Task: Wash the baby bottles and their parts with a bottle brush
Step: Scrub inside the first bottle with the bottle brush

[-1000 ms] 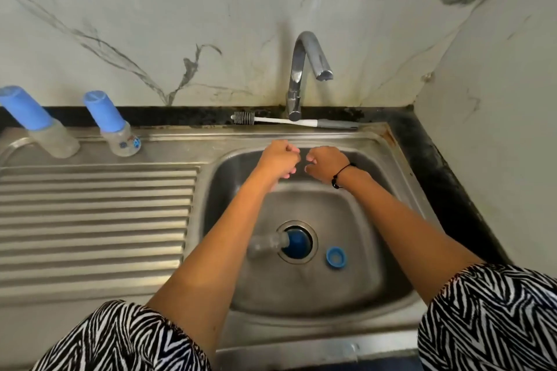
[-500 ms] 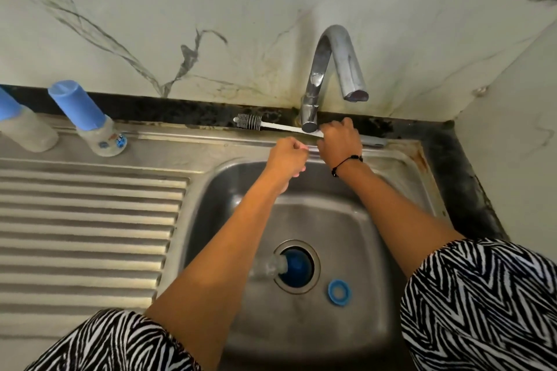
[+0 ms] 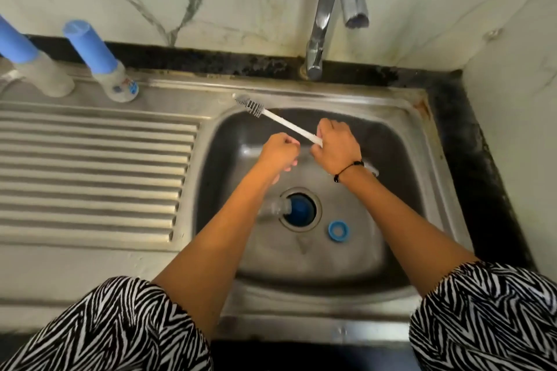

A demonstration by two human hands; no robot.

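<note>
White-handled bottle brush [image 3: 287, 125] is up over the sink [image 3: 401, 141], gripped in our right hand [image 3: 336, 147], bristles pointing far-left. Our left hand [image 3: 278, 155] hangs just beside it, fingers curled, whether it holds anything we cannot tell. Below the hands a clear bottle [image 3: 272, 209] lies at the drain, a blue ring [image 3: 338, 231] to its right. Two blue-capped bottles [image 3: 101, 62] stand far-left; the label is unreadable.

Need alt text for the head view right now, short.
Over a steel sink, the right hand grips a white bottle brush, the left hand curled beside it. A bottle and blue ring lie in the basin.
</note>
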